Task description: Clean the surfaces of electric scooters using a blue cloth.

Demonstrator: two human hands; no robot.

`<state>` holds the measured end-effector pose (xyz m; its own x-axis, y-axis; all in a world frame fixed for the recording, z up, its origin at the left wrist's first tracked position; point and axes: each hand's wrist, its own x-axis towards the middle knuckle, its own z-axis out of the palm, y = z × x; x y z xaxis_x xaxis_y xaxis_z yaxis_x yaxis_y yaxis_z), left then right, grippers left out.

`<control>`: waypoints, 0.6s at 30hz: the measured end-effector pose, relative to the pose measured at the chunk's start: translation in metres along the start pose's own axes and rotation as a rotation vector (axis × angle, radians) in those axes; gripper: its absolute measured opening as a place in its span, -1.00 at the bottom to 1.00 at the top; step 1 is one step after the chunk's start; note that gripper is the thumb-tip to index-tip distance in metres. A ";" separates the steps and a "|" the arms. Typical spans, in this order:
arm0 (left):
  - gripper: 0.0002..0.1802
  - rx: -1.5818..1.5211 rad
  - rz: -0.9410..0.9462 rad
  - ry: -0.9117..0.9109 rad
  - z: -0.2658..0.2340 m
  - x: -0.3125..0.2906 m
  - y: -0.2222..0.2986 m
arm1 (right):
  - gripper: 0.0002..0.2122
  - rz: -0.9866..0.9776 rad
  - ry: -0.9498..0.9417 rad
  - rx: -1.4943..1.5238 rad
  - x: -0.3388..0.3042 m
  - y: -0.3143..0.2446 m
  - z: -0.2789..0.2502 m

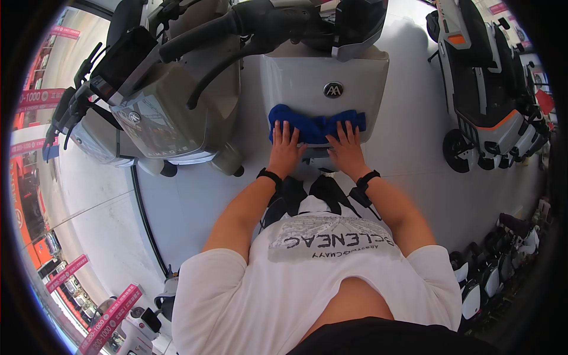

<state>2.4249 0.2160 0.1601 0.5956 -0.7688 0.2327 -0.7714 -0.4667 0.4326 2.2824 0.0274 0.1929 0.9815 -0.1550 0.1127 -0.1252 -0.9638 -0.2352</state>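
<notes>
A blue cloth (313, 126) lies bunched lengthwise across the lower front panel of a light grey electric scooter (296, 80). On the cloth's left part rests my left hand (285, 151), its fingers stretched out over the fabric. My right hand (348, 152) presses flat on the right part in the same way, fingers spread. Both palms are low, near the panel's bottom edge, with the thumbs pointing toward each other. A round dark badge (333, 89) sits on the panel above the cloth. Each wrist wears a black band.
Close on the left stands a grey-beige scooter (177, 112), its black brake lever (216, 74) reaching toward the light grey one. More scooters (491, 118) with black and orange parts line the right side. Pink printed strips (112, 313) run along the glass at left.
</notes>
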 end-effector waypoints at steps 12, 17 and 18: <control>-0.58 -0.381 0.018 0.149 -0.037 0.060 -0.051 | -0.55 -0.168 0.097 -0.215 0.105 -0.040 -0.032; -0.53 -0.505 0.166 0.230 -0.054 0.127 -0.086 | -0.46 -0.053 0.195 -0.195 0.149 -0.063 -0.052; -0.48 -0.596 0.096 0.250 -0.060 0.143 -0.085 | -0.46 -0.050 0.187 -0.206 0.160 -0.067 -0.055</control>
<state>2.5892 0.1723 0.2087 0.6200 -0.6367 0.4585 -0.6099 -0.0234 0.7921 2.4394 0.0557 0.2801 0.9457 -0.1249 0.3001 -0.1228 -0.9921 -0.0262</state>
